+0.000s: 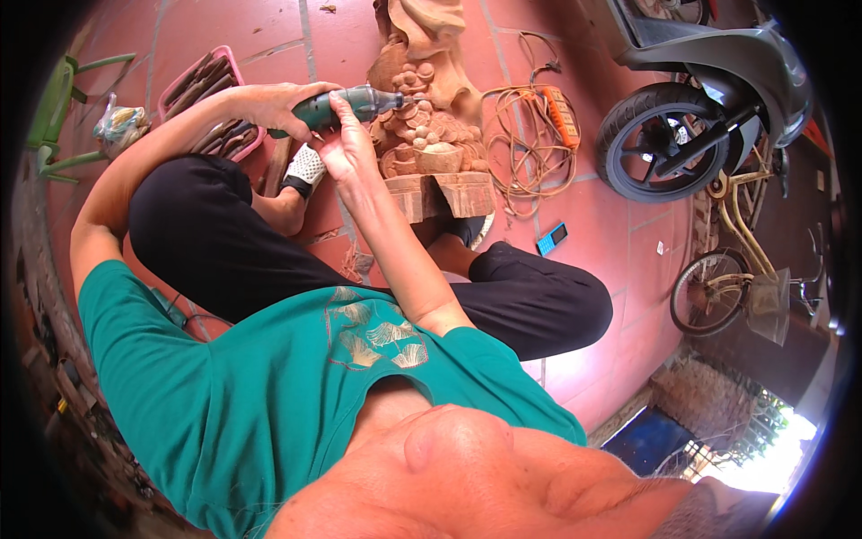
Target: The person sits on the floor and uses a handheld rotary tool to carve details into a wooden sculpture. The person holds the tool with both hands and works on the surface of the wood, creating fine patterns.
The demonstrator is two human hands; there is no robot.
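Note:
I sit cross-legged on a red tiled floor in front of a pale wooden carving point(429, 144) with rounded shapes on a block base. My left hand point(280, 103) is wrapped around the rear body of a green handheld power tool point(361, 102). My right hand point(346, 144) pinches the tool near its front end from below. The tool's tip points right and touches the upper middle of the carving. A grey-white glove or cloth point(305, 169) lies just under my hands, by my knee.
A pink tray of chisels point(205, 83) lies to the left behind my left hand. An orange power strip point(558, 115) with coiled cable and a blue phone point(550, 238) lie to the right. A scooter point(700, 108) and a bicycle point(738, 269) stand farther right, a green chair point(54, 108) far left.

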